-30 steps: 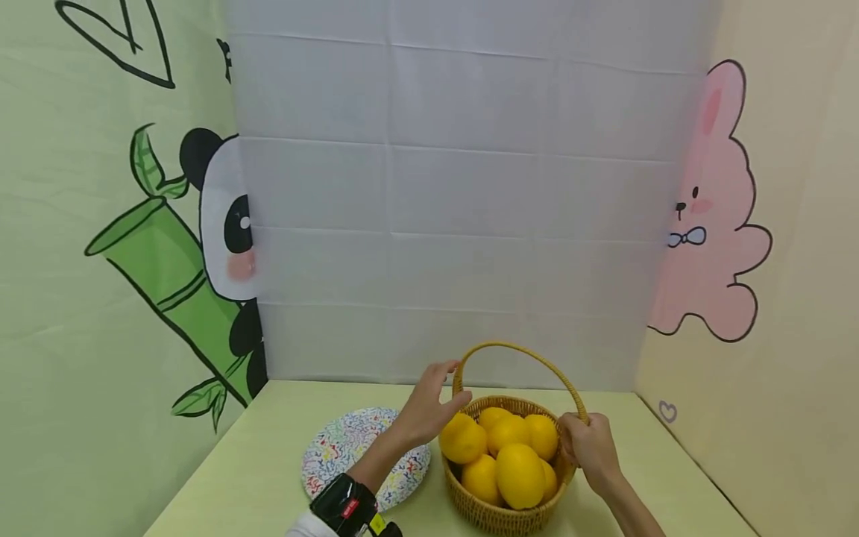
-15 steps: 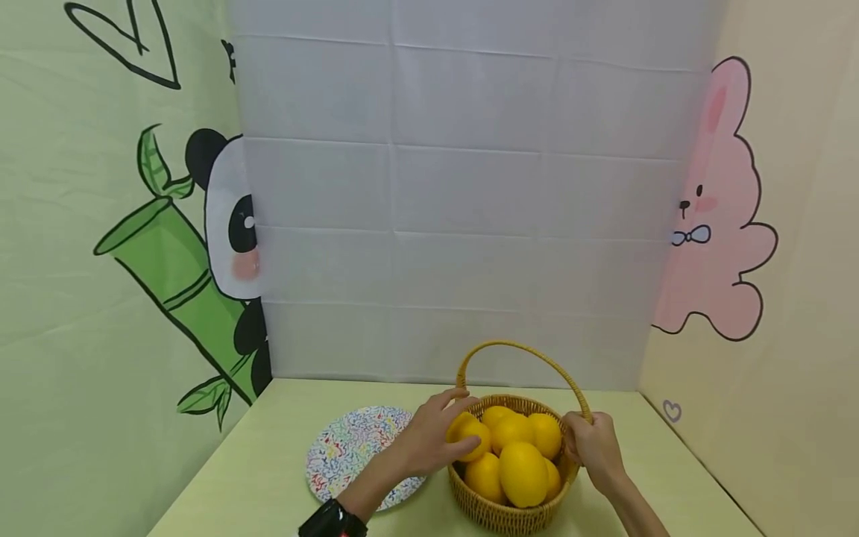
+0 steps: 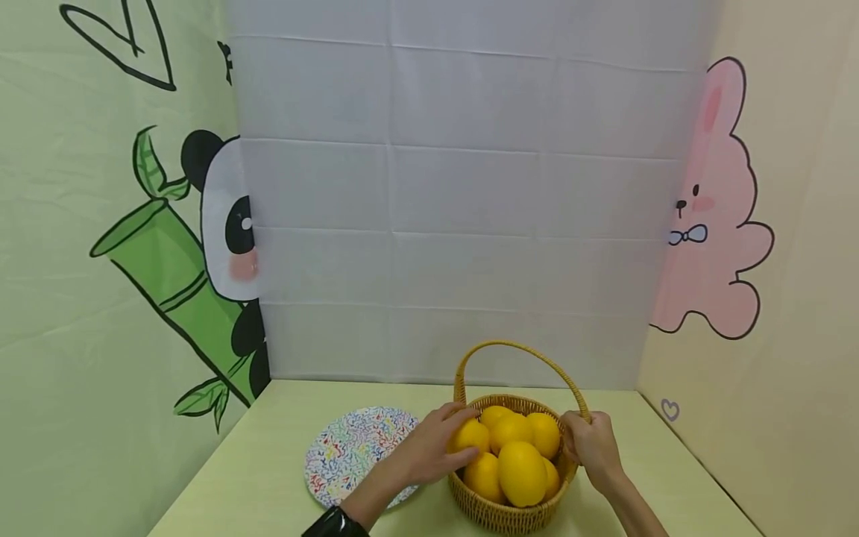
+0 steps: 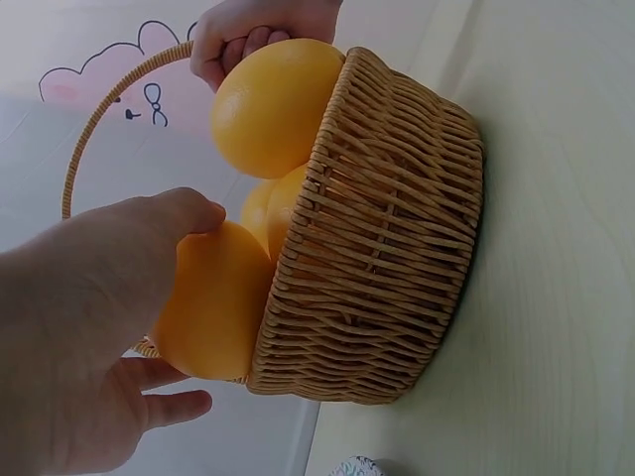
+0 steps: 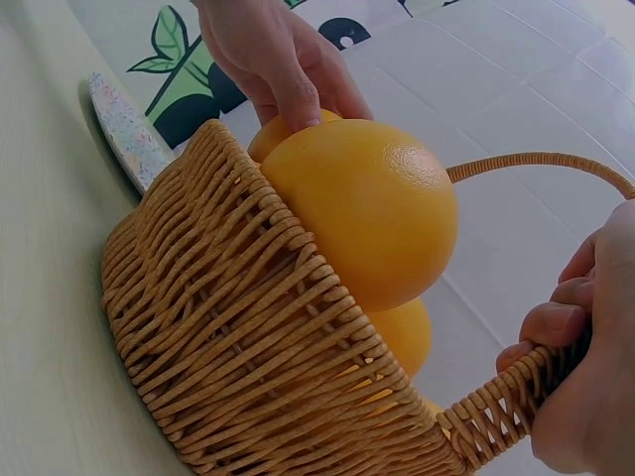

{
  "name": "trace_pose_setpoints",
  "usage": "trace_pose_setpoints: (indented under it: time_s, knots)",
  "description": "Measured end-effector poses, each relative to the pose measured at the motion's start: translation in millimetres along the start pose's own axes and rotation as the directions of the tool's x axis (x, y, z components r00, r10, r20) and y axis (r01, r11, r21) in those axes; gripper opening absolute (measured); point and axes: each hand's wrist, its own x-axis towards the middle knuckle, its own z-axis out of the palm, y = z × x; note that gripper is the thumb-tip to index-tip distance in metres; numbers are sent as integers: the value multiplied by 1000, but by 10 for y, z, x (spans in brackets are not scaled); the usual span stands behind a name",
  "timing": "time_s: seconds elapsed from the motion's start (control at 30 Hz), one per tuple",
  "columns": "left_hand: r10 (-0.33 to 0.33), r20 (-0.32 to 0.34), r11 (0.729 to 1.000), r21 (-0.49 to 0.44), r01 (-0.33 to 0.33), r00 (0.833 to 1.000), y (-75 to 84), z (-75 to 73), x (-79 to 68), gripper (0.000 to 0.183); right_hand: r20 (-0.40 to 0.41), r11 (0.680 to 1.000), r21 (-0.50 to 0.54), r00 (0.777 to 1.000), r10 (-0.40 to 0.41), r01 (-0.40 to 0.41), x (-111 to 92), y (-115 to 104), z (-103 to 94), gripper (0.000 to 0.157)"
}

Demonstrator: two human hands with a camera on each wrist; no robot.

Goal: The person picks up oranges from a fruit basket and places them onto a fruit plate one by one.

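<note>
A round wicker basket (image 3: 503, 516) with a tall arched handle (image 3: 520, 347) stands on the table, heaped with several smooth yellow-orange fruits (image 3: 522, 474). At its left side my left hand (image 3: 429, 447) grips one yellow-orange fruit (image 4: 218, 302), thumb on the near side and fingers round the far side. That fruit still sits among the others at the rim. On the opposite side my right hand (image 3: 594, 449) holds the base of the handle, fingers curled round it, as the right wrist view shows (image 5: 585, 337). Part of the left fingers is hidden behind the fruit.
Left of the basket lies a round plate (image 3: 352, 451) with a multicoloured speckled pattern, partly covered by my left forearm. A grey cloth backdrop (image 3: 456, 261) rises behind the pale table (image 3: 268, 462). Printed side walls flank it, with a panda (image 3: 224, 224) and a pink rabbit (image 3: 718, 246).
My left hand has come down from beside the handle's left end onto the left fruit and closed round it. My right hand stays on the handle, and the basket has hardly moved.
</note>
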Motion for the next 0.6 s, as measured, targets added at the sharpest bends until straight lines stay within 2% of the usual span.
trace_pose_setpoints:
  time_s: [0.6]
  knots:
    - [4,-36,999,-52,-6,999,1,29,24,53,9,1000,14,1000,-5,5,-9,-3,-1,50]
